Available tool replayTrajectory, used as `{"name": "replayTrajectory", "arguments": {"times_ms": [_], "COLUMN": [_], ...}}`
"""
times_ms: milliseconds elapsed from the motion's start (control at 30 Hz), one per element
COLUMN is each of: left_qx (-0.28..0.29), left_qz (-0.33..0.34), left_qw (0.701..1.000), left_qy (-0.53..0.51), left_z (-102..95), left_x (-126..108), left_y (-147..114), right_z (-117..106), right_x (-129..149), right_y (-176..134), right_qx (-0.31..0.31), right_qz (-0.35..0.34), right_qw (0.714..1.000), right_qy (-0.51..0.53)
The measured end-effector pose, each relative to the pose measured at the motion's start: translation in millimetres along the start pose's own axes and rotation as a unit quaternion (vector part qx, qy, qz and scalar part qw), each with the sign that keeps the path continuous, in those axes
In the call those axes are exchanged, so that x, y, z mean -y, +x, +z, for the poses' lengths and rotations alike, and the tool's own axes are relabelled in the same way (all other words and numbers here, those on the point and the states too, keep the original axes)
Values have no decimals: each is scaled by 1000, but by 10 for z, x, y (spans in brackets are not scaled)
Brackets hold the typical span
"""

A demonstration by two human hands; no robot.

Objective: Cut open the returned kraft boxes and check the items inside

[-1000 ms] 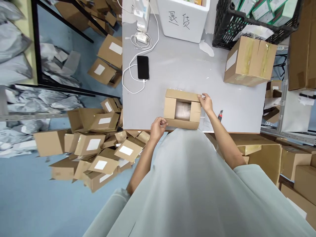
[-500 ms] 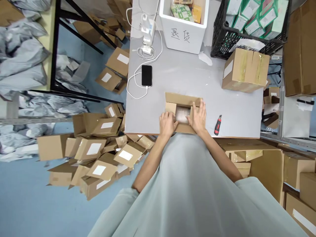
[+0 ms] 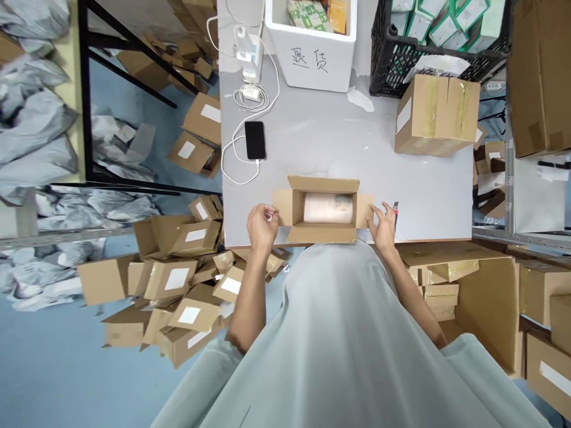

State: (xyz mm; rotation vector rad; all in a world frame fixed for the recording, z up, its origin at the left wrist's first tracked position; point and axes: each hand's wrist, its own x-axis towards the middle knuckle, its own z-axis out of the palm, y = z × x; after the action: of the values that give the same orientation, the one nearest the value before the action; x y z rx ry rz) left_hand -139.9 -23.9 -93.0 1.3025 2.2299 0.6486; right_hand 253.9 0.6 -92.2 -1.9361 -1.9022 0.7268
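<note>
An open cardboard box [image 3: 323, 233] lies at the table's front edge, its flaps folded outward. Inside it is a pale, wrapped item [image 3: 328, 208] with a glossy, ribbed-looking surface; what it is I cannot make out. My left hand [image 3: 262, 227] is closed, fingers curled at the outer end of the box's left flap [image 3: 282, 208]. At the right flap [image 3: 364, 211], my right hand [image 3: 382, 227] has its fingers apart, with thumb and fingertips at the flap's edge. A red and black utility knife [image 3: 395, 212] lies just beyond the right hand, partly hidden by its fingers.
A phone [image 3: 255, 140] on a white cable lies at the table's left. Behind stand a white foam box [image 3: 310, 65], a black crate [image 3: 379, 65] of green-white cartons, and a taped cardboard box [image 3: 436, 116]. Several boxes [image 3: 190, 315] are heaped on the floor at left.
Both hands have moved apart, outward from over the box. Its side flaps now lie folded out, and more of the wrapped item shows. The view has shifted slightly.
</note>
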Motion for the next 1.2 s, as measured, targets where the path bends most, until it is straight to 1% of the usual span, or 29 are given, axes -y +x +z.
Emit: {"name": "replayTrajectory", "arguments": {"times_ms": [100,200,267,333,400,467,567,633,767,900,1067,1200], "left_qx": [40,81,126,185,246,288,319,335,358,354,363,373], "left_qz": [26,81,108,104,65,2,-96,-135,-172,-194,-192,-182], "left_qw": [999,992,983,971,957,944,927,918,903,898,893,890], "left_qy": [13,50,82,112,140,163,170,164,162,174,183,188], "left_z": [53,171,318,520,748,961,1198,1297,1400,1417,1397,1389], "left_x": [-46,-227,-396,-569,-709,-789,-796,-760,-690,-658,-660,-694], "left_y": [-8,-58,-75,-51,19,123,277,342,376,388,412,394], "right_z": [121,164,151,123,89,54,8,-13,-15,30,83,71], "right_x": [-36,37,115,199,275,327,354,349,331,326,303,280], "right_y": [-25,-4,19,39,53,63,77,86,94,87,118,179], "right_qx": [-13,-24,-24,-21,-20,-21,-29,-33,-24,-20,-44,-57], "right_qz": [-2,-21,-29,-39,-54,-62,-56,-50,-43,-24,18,28], "right_qw": [1000,999,999,999,998,998,998,998,998,997,992,990], "right_qy": [10,6,0,-5,-5,0,10,14,32,73,115,129]}}
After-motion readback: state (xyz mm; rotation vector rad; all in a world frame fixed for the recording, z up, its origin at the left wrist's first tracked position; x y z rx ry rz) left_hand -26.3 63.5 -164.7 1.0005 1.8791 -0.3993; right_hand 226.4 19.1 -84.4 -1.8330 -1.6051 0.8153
